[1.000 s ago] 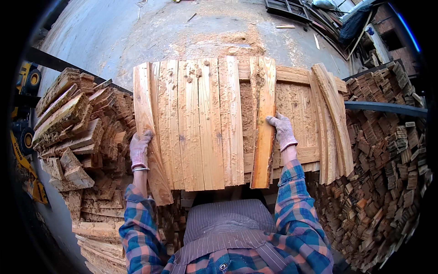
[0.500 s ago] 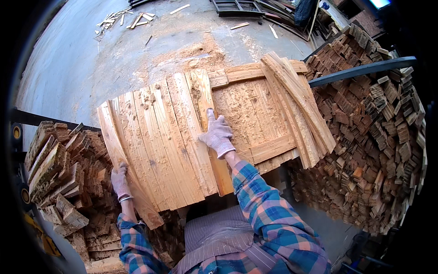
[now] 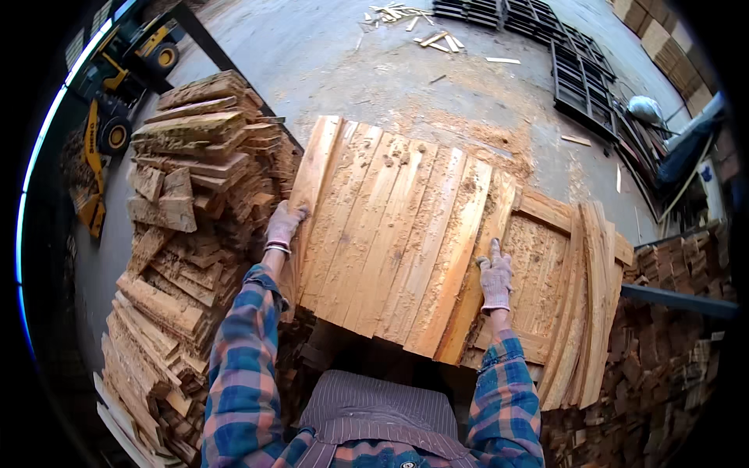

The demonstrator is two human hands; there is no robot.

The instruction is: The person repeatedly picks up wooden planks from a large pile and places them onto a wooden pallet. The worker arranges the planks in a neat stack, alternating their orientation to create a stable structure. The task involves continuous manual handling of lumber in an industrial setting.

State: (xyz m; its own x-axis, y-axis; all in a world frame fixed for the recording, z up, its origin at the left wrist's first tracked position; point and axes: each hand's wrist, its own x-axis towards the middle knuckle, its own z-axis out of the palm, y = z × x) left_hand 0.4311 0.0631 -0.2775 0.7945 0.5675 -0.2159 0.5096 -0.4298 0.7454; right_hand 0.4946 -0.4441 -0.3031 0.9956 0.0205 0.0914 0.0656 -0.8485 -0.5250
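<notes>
A row of several rough wooden planks lies side by side on a wooden work surface, dusted with sawdust. My left hand, in a pale work glove, grips the outer edge of the leftmost plank. Gloved too, my right hand rests flat, fingers together, against the rightmost plank of the row. Both plaid sleeves come in from below.
A tall heap of split wood offcuts stands at my left. More planks lean on edge at the right, with stacked small wood pieces beyond. A yellow loader is far left; dark pallets lie on the concrete floor.
The view has swung to the left. My right hand has moved to the right edge of the plank row, and the planks now sit closer together.
</notes>
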